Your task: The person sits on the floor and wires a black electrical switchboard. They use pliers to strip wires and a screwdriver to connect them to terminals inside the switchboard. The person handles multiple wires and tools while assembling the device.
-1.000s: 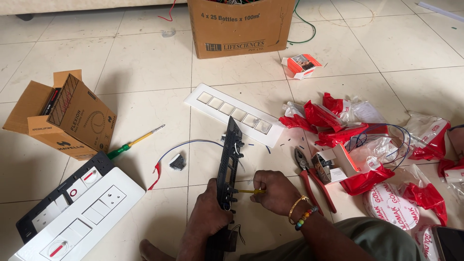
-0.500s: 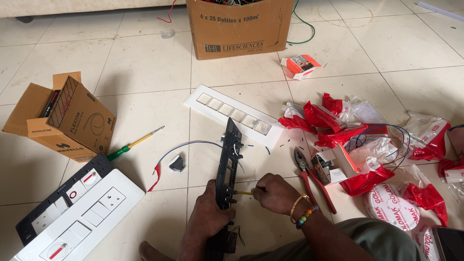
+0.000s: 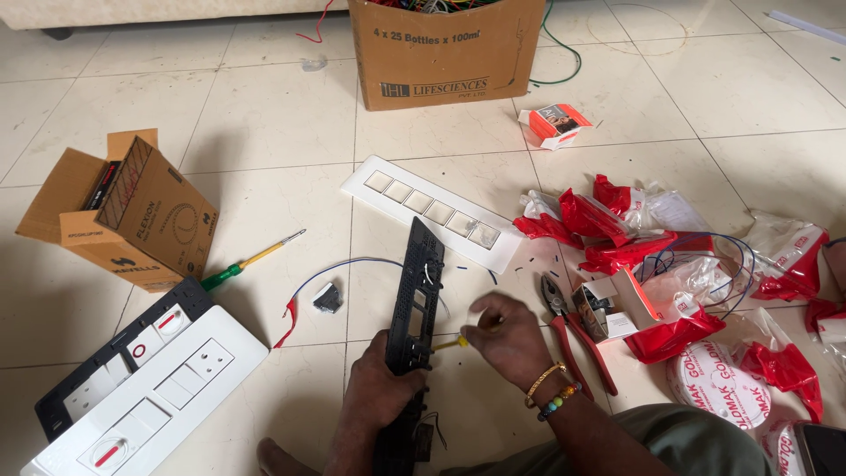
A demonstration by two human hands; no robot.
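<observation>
Head view, person seated on a tiled floor (image 3: 264, 115). Left hand (image 3: 379, 401), lower centre of the frame, grip closed around the lower part of a long black switch-plate frame (image 3: 419, 282); the frame stands tilted, top end leaning toward the upper centre. Right hand (image 3: 507, 339), just right of the frame, fingers pinched on a small yellow-handled tool (image 3: 451, 343) whose tip meets the frame's edge — bangle and bead bracelet at that wrist.

Near the frame, to its left: a thin blue-and-red wire (image 3: 339, 273) curving across the floor and a small black part (image 3: 327, 298) lying beside it. Behind the frame, centre: a white cover plate (image 3: 432, 211) with a row of square openings, flat on the floor.

Right of the right hand: red-handled pliers (image 3: 573, 330), touching a small open carton (image 3: 612, 304). Further right — a heap of red-and-clear plastic packets (image 3: 617, 220) with a coil of wire.

Lower left: a white switchboard (image 3: 150, 401) overlapping a black one (image 3: 115, 353). Above them, a green-and-yellow screwdriver (image 3: 251, 262) and an open brown carton (image 3: 123, 211). Top centre: a large cardboard box (image 3: 441, 53) holding wires
</observation>
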